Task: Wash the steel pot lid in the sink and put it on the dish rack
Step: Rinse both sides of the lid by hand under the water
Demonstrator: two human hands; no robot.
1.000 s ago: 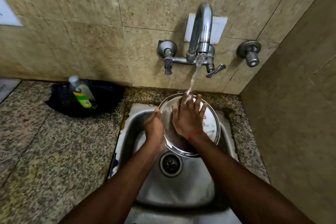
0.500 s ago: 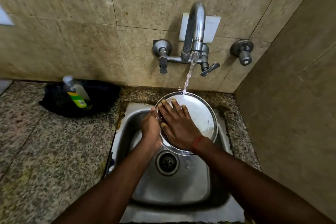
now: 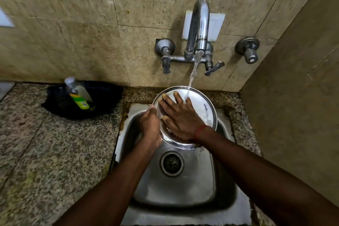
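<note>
The round steel pot lid [image 3: 205, 108] is held tilted over the back of the steel sink [image 3: 183, 185], its inner face toward me. My left hand [image 3: 149, 130] grips its left rim. My right hand [image 3: 178, 115] lies flat on the lid's face, fingers spread and pointing up-left, a red thread on the wrist. Water runs from the wall tap [image 3: 199, 29] onto the lid's top edge by my fingers. No dish rack is in view.
A dish soap bottle [image 3: 79, 95] stands in a black pan [image 3: 102, 97] on the granite counter [image 3: 55, 152] left of the sink. Tiled walls close in behind and to the right. The sink drain [image 3: 171, 163] lies below the lid.
My right hand has slid across the lid's face, from fingers pointing up under the stream to lying slanted toward the left. The left hand keeps its grip on the rim.
</note>
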